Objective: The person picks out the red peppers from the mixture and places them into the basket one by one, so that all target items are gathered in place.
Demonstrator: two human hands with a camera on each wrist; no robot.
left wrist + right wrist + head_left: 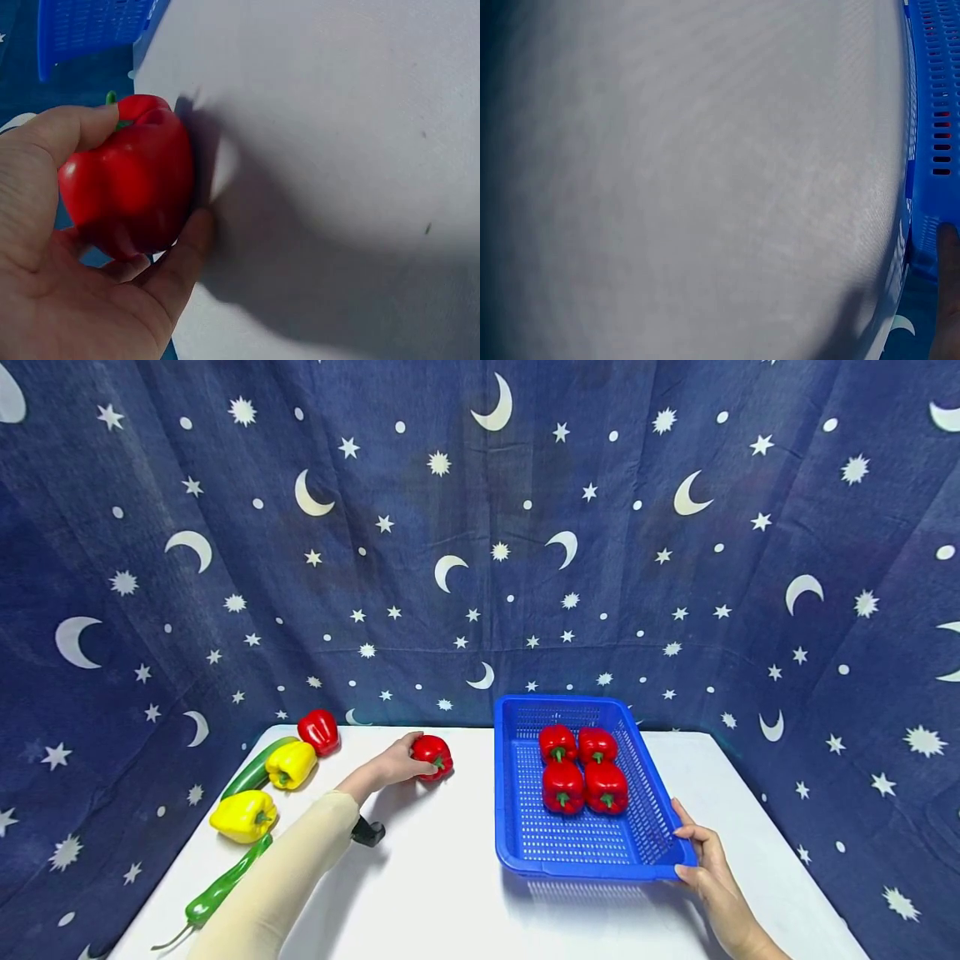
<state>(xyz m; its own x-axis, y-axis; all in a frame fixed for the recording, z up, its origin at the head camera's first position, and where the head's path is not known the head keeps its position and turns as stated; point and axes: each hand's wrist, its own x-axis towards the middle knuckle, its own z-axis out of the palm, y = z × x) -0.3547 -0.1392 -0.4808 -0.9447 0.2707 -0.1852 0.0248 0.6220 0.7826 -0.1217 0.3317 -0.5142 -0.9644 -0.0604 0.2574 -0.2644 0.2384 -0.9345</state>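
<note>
Your left hand (pixel 395 762) is clamped on a red bell pepper (pixel 432 757), with your thumb up by its green stem and your other fingers around the opposite side. That pepper is at the far part of the white surface (pixel 442 868), left of the blue basket (pixel 517 868) and apart from it. You cannot tell from these views whether its underside touches the surface.

Your right hand (pixel 712 881) grips the basket at its near right corner, thumb over the rim and fingers along the outer side. In the right wrist view, only a finger shows at the basket's edge.

Inside the basket, you have four red peppers (pixel 563 787) set two by two, close together, their stems facing the near side. They sit toward the right of the basket, with bare perforated floor at the left and near side.

At the left of the surface, you have another red pepper (pixel 318 732) at the far end, then a yellow pepper (pixel 292 765) beside a cucumber (pixel 258 768). Nearer lies a second yellow pepper (pixel 243 816), and nearest of all a long green chili (pixel 225 885), partly covered by your left sleeve (pixel 277 877).
</note>
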